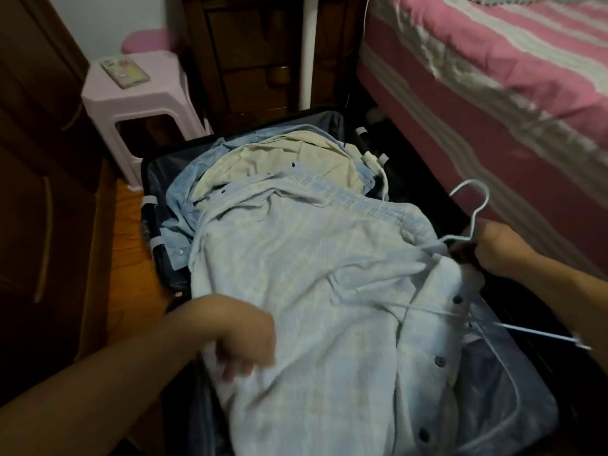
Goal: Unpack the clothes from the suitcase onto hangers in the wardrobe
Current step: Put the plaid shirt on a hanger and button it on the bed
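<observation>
Hands first. Right hand [493, 246] at the right edge of the suitcase [513, 413], fingers curled round the neck of a pale wire hanger [468, 209] just below its hook; hook points up and away toward the bed [493, 77]. Left hand [245, 340] near-left, fingers curled down into the edge of the pale blue shirt [312, 291], apparently pinching the cloth; the image is blurred there, so the grip is judged, not certain. Hands well apart, the shirt spread between them.

Shirt lies across the open suitcase, front partly open, dark buttons showing near-right. One hanger arm seems to run inside the fabric; the other end pokes out bare at the right. Beneath, at the far end: a cream garment [279, 159] and another blue one [194, 179].

Risks, as judgement:
- Only one shoulder seated; lifting now may let the shirt slide off the wire.
- Bare hanger tip could snag the suitcase lining or a buttonhole.
- Pulling on the left edge may drag the lower garments out with it.

Outward: pink stool [138, 103] far-left with a phone [125, 72] on it; wardrobe [39, 126] at left.

Writing: none readable; phone case shows coloured stickers only.
</observation>
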A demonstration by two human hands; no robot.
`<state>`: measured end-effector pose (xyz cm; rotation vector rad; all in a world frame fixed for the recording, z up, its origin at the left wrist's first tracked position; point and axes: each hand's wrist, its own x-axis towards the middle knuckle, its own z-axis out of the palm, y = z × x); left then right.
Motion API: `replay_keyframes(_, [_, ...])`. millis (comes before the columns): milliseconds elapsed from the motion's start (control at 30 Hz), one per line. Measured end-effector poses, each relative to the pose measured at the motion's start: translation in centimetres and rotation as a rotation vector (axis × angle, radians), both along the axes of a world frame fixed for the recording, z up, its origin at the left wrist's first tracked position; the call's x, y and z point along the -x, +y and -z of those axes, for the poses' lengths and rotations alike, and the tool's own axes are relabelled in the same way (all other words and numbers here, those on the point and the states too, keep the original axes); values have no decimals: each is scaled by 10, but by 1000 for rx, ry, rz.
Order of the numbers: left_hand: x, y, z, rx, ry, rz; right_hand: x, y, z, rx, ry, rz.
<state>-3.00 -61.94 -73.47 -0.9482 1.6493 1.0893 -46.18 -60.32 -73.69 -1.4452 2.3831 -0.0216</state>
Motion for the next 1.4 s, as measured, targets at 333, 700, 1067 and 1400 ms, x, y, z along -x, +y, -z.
replay_keyframes(333, [-29,-132,50,1147,134,-627,-95,-41,-7,-75,-761,221])
replay_keyframes(700, [1,-214,46,975,96,-492,-109,-30,0,130,-935,460])
replay_keyframes(1067, [19,-202,29,1002,226,-426,-89,-27,5,139,-847,407])
replay_keyframes(1400, [60,-198,15,1319,337,-592,-83,-16,25,153,-913,494])
